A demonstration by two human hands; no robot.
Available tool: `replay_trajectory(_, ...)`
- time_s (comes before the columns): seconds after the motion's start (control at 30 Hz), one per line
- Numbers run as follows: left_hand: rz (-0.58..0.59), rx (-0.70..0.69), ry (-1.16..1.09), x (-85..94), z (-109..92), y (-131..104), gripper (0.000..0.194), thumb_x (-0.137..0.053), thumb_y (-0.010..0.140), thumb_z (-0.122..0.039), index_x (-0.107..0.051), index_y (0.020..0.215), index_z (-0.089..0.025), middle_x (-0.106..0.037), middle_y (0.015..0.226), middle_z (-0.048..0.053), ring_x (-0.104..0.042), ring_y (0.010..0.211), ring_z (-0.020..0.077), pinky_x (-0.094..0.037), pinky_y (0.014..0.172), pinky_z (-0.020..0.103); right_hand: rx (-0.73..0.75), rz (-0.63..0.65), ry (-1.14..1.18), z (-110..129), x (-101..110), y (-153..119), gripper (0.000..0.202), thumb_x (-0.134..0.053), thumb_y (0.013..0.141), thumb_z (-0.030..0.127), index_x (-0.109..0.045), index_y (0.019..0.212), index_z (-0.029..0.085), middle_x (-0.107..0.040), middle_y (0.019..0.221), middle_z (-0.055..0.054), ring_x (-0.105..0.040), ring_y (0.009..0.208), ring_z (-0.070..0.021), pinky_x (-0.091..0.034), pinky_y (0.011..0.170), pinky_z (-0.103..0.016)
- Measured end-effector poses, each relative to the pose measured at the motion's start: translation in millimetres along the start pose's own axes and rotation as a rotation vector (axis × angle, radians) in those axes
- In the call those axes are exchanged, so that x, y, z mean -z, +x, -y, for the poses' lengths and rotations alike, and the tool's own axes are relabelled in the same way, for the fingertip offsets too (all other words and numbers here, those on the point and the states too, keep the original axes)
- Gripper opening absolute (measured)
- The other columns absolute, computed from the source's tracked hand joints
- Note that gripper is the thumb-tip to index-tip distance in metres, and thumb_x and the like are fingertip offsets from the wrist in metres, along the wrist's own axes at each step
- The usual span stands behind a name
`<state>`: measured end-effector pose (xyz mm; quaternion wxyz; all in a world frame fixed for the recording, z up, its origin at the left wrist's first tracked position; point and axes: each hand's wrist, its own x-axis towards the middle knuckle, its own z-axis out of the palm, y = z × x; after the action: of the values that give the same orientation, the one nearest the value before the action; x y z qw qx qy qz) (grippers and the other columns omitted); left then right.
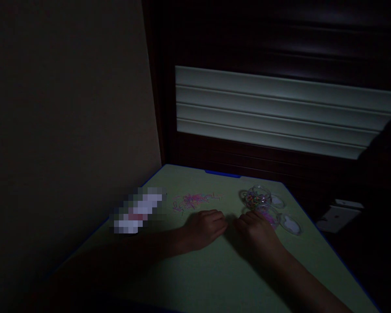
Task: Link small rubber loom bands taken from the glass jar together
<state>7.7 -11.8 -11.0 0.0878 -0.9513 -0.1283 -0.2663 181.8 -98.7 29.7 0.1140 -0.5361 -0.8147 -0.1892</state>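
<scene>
The left hand (208, 227) and right hand (256, 229) are curled, near each other; their grip cannot be told. The pile of small pink pieces (195, 200) lies far left on the pale green counter (211, 278).

Your bare left hand (207, 228), small and softly rounded, lies near 6 o'clock from the picture's centre, with low knuckles and short fingers. Its slim, smooth left forearm (163, 245) is bare near the wrist; towards 8 o'clock deep shadow swallows it, so any sleeve there is impossible to make out. Your bare right hand (259, 232), towards 5 o'clock, has a broad, smooth back and rounded knuckles. The bare right forearm (304, 278) is narrow at the wrist and fuller towards the lower edge.
</scene>
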Motion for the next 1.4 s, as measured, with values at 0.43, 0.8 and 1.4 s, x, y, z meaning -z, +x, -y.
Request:
replay_trajectory(0.43, -0.028, -0.016, -0.018, 0.2, -0.3, 1.1, 0.022, -0.036, 0.089, -0.02, -0.056, 0.082, -0.016, -0.055, 0.077, 0.002, -0.053, 0.075, 0.0108, -0.042, 0.068, 0.022, -0.127, 0.104, -0.257, -17.8, 17.0, 0.0, 0.019, -0.049, 0.077, 0.009, -0.061, 0.09, 0.017, -0.063, 0.087, -0.008, -0.053, 0.085, -0.0228, -0.03, 0.075, -0.034)
replay_trajectory(0.8, -0.009, -0.034, -0.004, -0.7, 2.1, 0.0, 0.025, -0.033, 0.09, -0.021, -0.056, 0.081, -0.016, -0.054, 0.077, 0.003, -0.052, 0.074, 0.0102, -0.041, 0.067, 0.021, -0.378, 0.099, -0.449, -36.8, 42.3, -12.0, 0.019, -0.044, 0.075, 0.005, -0.06, 0.083, 0.013, -0.062, 0.079, -0.011, -0.055, 0.074, -0.0234, -0.032, 0.067, -0.035)
replay_trajectory(1.4, -0.016, -0.028, -0.023, -0.9, 2.5, -0.3, 0.023, -0.035, 0.089, -0.02, -0.056, 0.081, -0.016, -0.054, 0.075, 0.002, -0.052, 0.073, 0.0102, -0.041, 0.067, 0.021, -0.496, 0.127, -0.475, -42.6, 42.7, -18.8, 0.021, -0.041, 0.075, 0.003, -0.058, 0.075, 0.015, -0.061, 0.073, -0.009, -0.056, 0.069, -0.0221, -0.03, 0.061, -0.033)
